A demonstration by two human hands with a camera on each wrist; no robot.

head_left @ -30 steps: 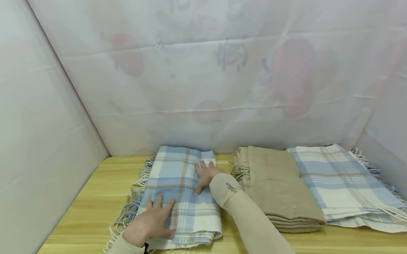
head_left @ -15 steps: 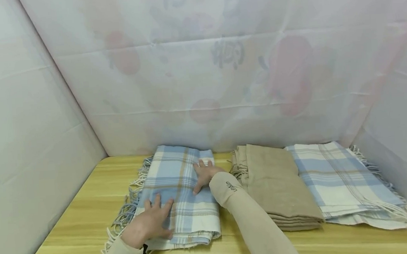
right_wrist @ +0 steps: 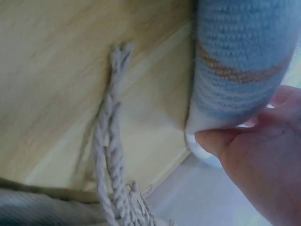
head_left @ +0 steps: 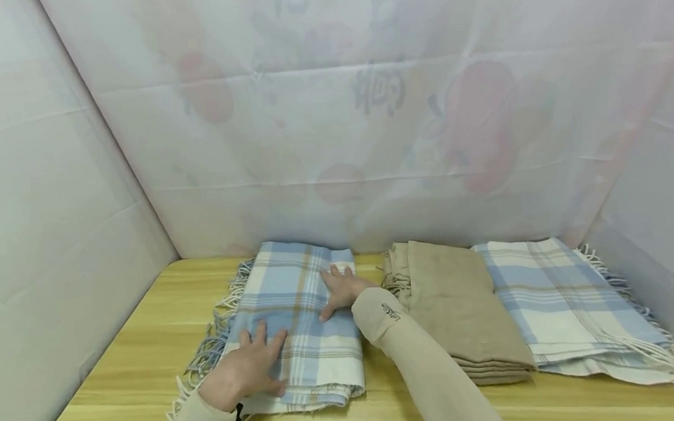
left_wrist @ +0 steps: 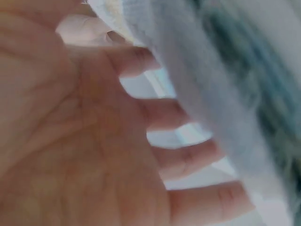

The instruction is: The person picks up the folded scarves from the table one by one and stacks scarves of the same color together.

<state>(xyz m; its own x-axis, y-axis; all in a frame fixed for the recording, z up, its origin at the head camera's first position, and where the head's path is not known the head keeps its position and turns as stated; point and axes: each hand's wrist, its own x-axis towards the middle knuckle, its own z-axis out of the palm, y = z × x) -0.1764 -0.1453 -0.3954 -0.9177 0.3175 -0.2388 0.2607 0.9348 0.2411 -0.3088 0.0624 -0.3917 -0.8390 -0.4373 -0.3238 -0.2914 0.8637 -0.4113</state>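
A folded blue-and-white plaid scarf (head_left: 329, 359) with fringe along its left side lies on the left part of the table in the head view. Fingers spread, my left hand (head_left: 239, 372) rests on its near left part. My right hand (head_left: 342, 289) lies across its right side, farther back, also with spread fingers. The left wrist view has the palm (left_wrist: 84, 136) close up, its fingertips against the pale cloth (left_wrist: 202, 94). In the right wrist view, my right hand (right_wrist: 263, 155) touches the rounded folded edge of the scarf (right_wrist: 240, 61).
Right of the scarf lies a folded beige scarf (head_left: 459, 312), and beside it a second plaid scarf (head_left: 568, 299) with loose fringe. The wood-patterned table (head_left: 131, 352) meets white cloth walls (head_left: 286, 136) at the back and sides. Twisted tassels (right_wrist: 113, 155) hang close to the right wrist.
Both hands stay on the plaid scarf, almost still. My right forearm has shifted slightly to the right, and the head view has moved a little.
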